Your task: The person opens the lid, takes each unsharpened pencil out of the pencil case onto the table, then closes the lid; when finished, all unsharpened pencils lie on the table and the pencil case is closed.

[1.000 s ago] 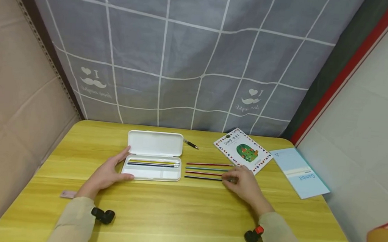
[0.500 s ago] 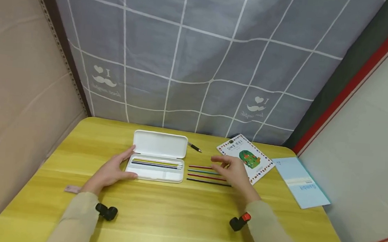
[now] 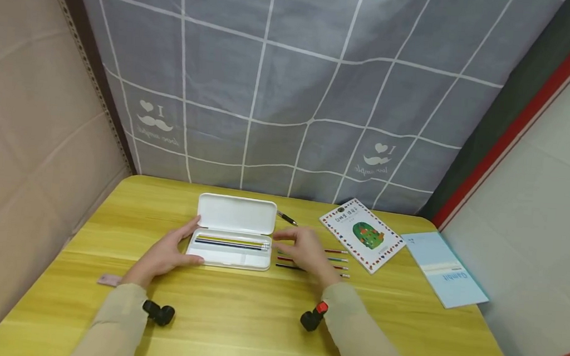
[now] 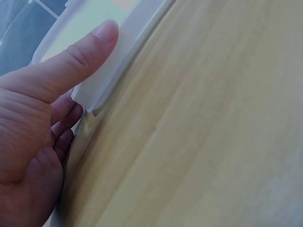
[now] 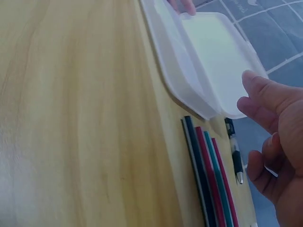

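Note:
A white pencil case [image 3: 232,257] lies on the table with its lid [image 3: 237,214] raised; yellow and dark pencils [image 3: 229,243] lie in its tray. My left hand [image 3: 164,255] holds the case's left end, thumb at the front corner and index finger at the hinge side. In the left wrist view that thumb [image 4: 85,54] rests on the case's edge. My right hand [image 3: 306,252] hovers at the case's right end, over a row of colored pencils [image 3: 337,259]. Its fingers are loosely bent with nothing visible between them in the right wrist view.
A black pen [image 3: 288,218] lies behind the pencils. To the right are a white booklet [image 3: 363,234] with a green picture and a light-blue notebook [image 3: 443,269]. A small pinkish piece [image 3: 109,280] lies by the left wrist. A grey cloth hangs behind the table.
My right hand has moved left from the pencils' right ends to beside the case. My left hand stays on the case. The head view has shifted slightly.

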A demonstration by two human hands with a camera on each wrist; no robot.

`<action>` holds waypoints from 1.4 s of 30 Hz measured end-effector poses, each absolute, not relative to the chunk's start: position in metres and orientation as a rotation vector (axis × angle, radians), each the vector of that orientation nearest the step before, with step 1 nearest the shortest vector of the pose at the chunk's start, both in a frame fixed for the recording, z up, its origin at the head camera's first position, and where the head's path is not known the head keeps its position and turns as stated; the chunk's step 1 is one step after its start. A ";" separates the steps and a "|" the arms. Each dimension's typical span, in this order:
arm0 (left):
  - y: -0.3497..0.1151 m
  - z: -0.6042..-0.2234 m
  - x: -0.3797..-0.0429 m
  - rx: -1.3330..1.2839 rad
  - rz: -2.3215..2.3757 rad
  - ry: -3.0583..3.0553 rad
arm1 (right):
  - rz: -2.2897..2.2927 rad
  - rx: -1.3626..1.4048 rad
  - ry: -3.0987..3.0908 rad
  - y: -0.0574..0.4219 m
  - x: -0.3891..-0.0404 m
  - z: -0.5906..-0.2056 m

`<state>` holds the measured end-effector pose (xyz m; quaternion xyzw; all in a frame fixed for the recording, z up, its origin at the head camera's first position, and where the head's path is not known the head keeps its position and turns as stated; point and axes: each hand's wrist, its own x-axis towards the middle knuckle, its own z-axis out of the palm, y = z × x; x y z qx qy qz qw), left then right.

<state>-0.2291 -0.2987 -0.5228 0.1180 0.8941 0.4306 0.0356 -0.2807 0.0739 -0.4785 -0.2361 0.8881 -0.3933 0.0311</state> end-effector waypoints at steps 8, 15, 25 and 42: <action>-0.297 -0.522 -0.229 0.341 1.316 2.746 | -1.076 -0.760 2.681 0.054 -0.282 -0.493; -0.296 -0.522 -0.228 0.345 1.321 2.743 | -0.903 -0.794 2.757 0.037 -0.283 -0.499; -0.297 -0.525 -0.230 0.341 1.327 2.743 | -0.712 -0.758 2.882 0.022 -0.283 -0.493; -0.295 -0.522 -0.228 0.334 1.328 2.741 | -0.681 -0.793 3.001 0.022 -0.280 -0.497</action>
